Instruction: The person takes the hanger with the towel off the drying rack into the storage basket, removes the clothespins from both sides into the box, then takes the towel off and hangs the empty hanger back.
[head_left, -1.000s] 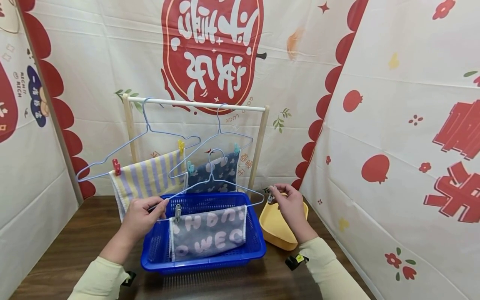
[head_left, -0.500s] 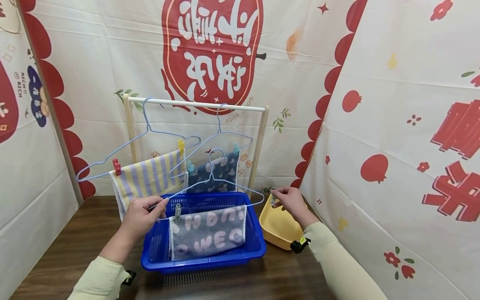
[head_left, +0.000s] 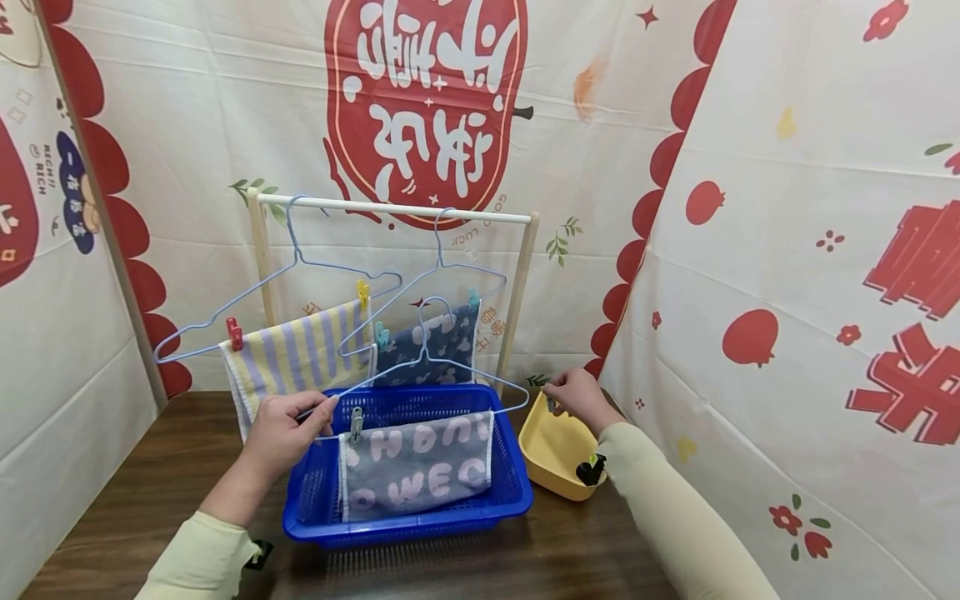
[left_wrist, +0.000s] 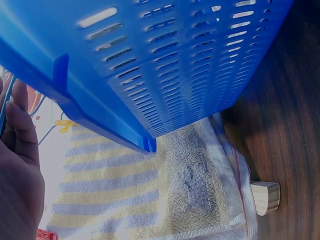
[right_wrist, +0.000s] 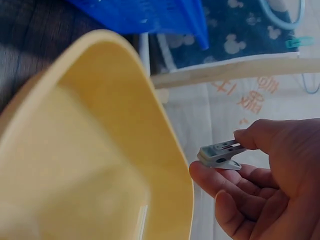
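My left hand (head_left: pixel 281 437) grips the left end of a light blue wire hanger (head_left: pixel 382 374) above the blue basket. A grey towel (head_left: pixel 420 467) with pink letters hangs folded over its bottom bar. One grey clothespin (head_left: pixel 356 423) clamps the towel's left corner; no clothespin shows at its right corner. Over the far edge of a yellow tray (head_left: pixel 558 479), my right hand (head_left: pixel 585 397) holds another grey clothespin (right_wrist: pixel 219 153) between thumb and fingers. In the left wrist view, the left hand (left_wrist: pixel 20 165) shows only partly at the edge.
Behind the blue basket (head_left: pixel 405 533) stands a rack with a white rod (head_left: pixel 390 206). Two hangers hang from it, bearing a yellow-and-purple striped towel (head_left: pixel 300 346) and a dark blue towel (head_left: pixel 427 350), both clipped. Printed cloth walls (head_left: pixel 750 250) enclose the wooden table (head_left: pixel 165 492).
My right hand has shifted slightly right with its clothespin, and the wrist and forearm have swung forward over the yellow tray. The left hand, hanger and towel stay in place.
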